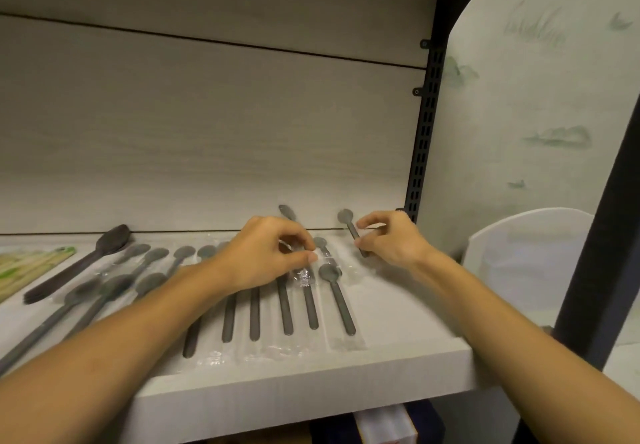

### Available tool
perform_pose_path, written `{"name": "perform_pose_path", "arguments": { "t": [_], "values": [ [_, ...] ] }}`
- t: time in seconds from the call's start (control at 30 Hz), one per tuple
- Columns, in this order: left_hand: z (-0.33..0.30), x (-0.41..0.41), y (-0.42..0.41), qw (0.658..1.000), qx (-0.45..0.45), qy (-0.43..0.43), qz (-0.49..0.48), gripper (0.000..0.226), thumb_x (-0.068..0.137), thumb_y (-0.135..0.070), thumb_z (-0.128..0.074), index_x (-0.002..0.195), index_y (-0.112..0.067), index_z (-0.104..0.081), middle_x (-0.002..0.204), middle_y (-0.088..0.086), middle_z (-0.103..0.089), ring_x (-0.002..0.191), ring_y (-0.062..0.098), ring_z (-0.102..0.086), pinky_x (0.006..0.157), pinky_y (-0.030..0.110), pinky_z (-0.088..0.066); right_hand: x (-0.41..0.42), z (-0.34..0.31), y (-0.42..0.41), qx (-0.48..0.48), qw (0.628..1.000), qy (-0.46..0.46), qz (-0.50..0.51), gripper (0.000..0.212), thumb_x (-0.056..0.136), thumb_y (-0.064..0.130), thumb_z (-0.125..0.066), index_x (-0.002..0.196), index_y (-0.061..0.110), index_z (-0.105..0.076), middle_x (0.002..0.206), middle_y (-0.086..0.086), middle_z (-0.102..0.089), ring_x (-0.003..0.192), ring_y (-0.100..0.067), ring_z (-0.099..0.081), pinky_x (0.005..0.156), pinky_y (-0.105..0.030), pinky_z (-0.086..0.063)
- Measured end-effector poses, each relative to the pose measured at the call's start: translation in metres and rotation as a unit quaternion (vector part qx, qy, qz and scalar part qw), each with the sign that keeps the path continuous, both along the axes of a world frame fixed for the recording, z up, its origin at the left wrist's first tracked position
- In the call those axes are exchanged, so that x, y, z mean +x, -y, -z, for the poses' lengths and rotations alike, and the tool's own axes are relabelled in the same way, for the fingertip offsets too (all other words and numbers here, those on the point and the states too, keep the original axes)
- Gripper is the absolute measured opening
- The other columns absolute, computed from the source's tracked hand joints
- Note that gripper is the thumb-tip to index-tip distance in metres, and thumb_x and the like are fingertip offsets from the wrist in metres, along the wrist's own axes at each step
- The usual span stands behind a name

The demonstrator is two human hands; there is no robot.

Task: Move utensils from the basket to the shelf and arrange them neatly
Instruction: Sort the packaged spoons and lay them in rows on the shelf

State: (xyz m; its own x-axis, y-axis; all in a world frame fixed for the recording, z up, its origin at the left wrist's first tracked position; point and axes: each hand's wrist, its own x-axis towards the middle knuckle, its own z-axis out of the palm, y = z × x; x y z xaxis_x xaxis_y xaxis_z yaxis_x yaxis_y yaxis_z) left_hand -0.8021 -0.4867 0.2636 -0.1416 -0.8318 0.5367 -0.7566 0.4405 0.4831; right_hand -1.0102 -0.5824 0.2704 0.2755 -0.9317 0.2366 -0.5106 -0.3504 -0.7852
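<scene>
Grey long-handled spoons [337, 299], each sealed in a clear plastic sleeve, lie side by side on the pale wood-grain shelf [398, 357], handles toward its front edge, with more of them fanned out less tidily to the left beside a larger dark spoon [79, 270] and a pack of pale bamboo sticks [31, 267]. The left hand [266, 256] has its thumb and fingers curled onto the crinkled wrapper of a spoon in the row, pinching it. The right hand [388, 239] pinches one wrapped grey spoon [349, 227] by the handle, bowl raised toward the back panel, just right of the row. The basket is not in view. The likeliest trouble, I judge, is the slippery sleeves: setting this spoon down could nudge its neighbours askew, or the wrappers could overlap and spoil the even spacing.
</scene>
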Motion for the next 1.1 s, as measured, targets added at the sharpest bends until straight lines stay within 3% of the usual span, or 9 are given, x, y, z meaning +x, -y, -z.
{"name": "perform_pose_path", "arguments": {
  "t": [0.1,0.23,0.4,0.5,0.63,0.73,0.83,1.0,1.1],
  "values": [
    [0.002,-0.001,-0.001,1.0,0.013,-0.007,0.002,0.011,0.082,-0.02,-0.075,0.093,-0.021,-0.073,0.093,-0.01,-0.072,0.087,-0.001,-0.064,0.081,0.016,-0.052,-0.002,0.001,0.002,0.014,0.999,-0.028,-0.016,0.022,0.083,0.01,-0.074,0.102,0.015,-0.063,0.073,-0.007,-0.072,0.054,-0.014,-0.062,0.074,-0.033,-0.057],
    [0.003,-0.001,-0.004,1.0,0.021,-0.005,0.004,0.009,0.083,-0.02,-0.073,0.092,-0.021,-0.073,0.094,-0.01,-0.072,0.088,-0.002,-0.064,0.08,0.015,-0.052,-0.001,0.003,-0.002,-0.004,0.995,-0.094,-0.044,0.009,0.084,0.014,-0.074,0.088,0.007,-0.069,0.064,-0.002,-0.067,0.041,-0.003,-0.056,0.055,-0.015,-0.046],
    [0.002,-0.002,-0.004,1.0,0.029,-0.008,0.003,0.011,0.084,-0.022,-0.072,0.095,-0.02,-0.073,0.096,-0.01,-0.071,0.09,-0.002,-0.063,0.082,0.016,-0.053,-0.001,0.003,-0.004,-0.055,0.987,-0.143,-0.041,0.015,0.087,0.029,-0.069,0.083,0.017,-0.077,0.082,0.005,-0.074,0.071,-0.001,-0.061,0.057,-0.005,-0.042],
    [0.003,-0.001,-0.004,1.0,0.03,-0.005,0.003,0.009,0.084,-0.022,-0.072,0.094,-0.022,-0.072,0.095,-0.011,-0.071,0.089,-0.003,-0.063,0.08,0.015,-0.053,-0.001,0.004,-0.005,-0.083,0.983,-0.156,-0.042,0.012,0.09,0.025,-0.065,0.087,0.021,-0.076,0.089,0.007,-0.072,0.073,0.004,-0.056,0.059,-0.003,-0.037],
    [0.005,0.003,-0.004,1.0,0.031,-0.002,-0.006,0.009,0.084,-0.023,-0.072,0.093,-0.023,-0.074,0.093,-0.013,-0.071,0.088,-0.004,-0.063,0.078,0.013,-0.052,0.0,0.005,-0.01,-0.114,0.976,-0.18,-0.052,0.015,0.09,0.023,-0.061,0.092,0.019,-0.075,0.084,0.006,-0.069,0.071,-0.001,-0.058,0.055,-0.006,-0.037],
    [0.003,0.002,-0.004,1.0,0.028,0.003,-0.009,0.01,0.084,-0.023,-0.072,0.094,-0.021,-0.074,0.093,-0.013,-0.071,0.088,-0.003,-0.063,0.078,0.013,-0.051,0.0,0.005,-0.014,-0.124,0.967,-0.207,-0.077,0.015,0.089,0.029,-0.065,0.094,0.02,-0.076,0.092,0.005,-0.07,0.087,-0.012,-0.06,0.068,-0.018,-0.042],
    [0.003,0.002,-0.005,1.0,0.028,0.008,-0.01,0.01,0.086,-0.023,-0.07,0.095,-0.02,-0.073,0.092,-0.013,-0.071,0.088,-0.003,-0.063,0.078,0.012,-0.051,-0.001,0.006,-0.017,-0.12,0.965,-0.216,-0.092,0.019,0.09,0.031,-0.065,0.1,0.019,-0.075,0.091,0.01,-0.065,0.089,-0.008,-0.055,0.077,-0.021,-0.039],
    [0.003,0.003,-0.007,0.999,0.034,0.009,-0.007,0.011,0.091,-0.022,-0.063,0.098,-0.022,-0.072,0.094,-0.013,-0.071,0.089,-0.006,-0.062,0.077,0.009,-0.048,0.0,0.005,-0.017,-0.117,0.974,-0.176,-0.081,0.015,0.088,0.031,-0.066,0.087,0.021,-0.076,0.076,0.014,-0.066,0.081,-0.009,-0.058,0.064,-0.016,-0.043],
    [0.001,0.002,-0.01,0.999,0.04,0.001,-0.001,0.011,0.089,-0.017,-0.066,0.097,-0.022,-0.072,0.096,-0.012,-0.072,0.09,-0.003,-0.064,0.081,0.015,-0.051,-0.001,0.001,-0.016,-0.136,0.981,-0.125,-0.053,0.015,0.091,0.028,-0.063,0.087,0.019,-0.074,0.083,0.011,-0.067,0.086,-0.013,-0.061,0.072,-0.021,-0.043]
  ]
}}
